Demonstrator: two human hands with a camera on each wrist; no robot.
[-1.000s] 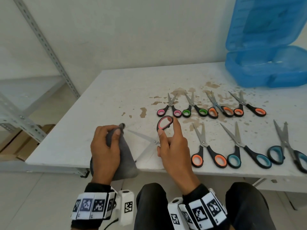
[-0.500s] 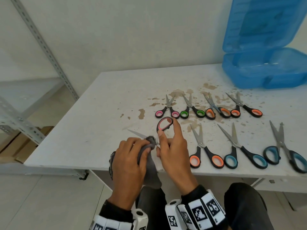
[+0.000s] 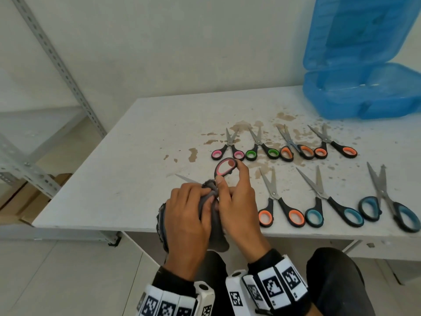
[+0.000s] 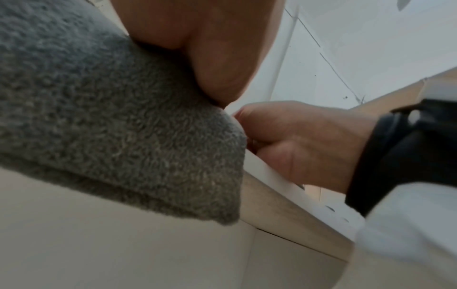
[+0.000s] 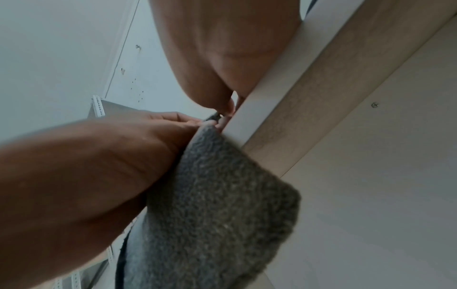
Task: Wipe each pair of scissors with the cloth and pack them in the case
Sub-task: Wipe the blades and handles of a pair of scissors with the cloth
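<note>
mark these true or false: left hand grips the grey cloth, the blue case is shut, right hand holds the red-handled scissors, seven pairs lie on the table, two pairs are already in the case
1. The left hand grips the grey cloth. True.
2. The blue case is shut. False: its lid stands open.
3. The right hand holds the red-handled scissors. True.
4. Seven pairs lie loose on the table. True: four in the far row, three in the near row.
5. Two pairs are already in the case. False: no scissors show in it.
</note>
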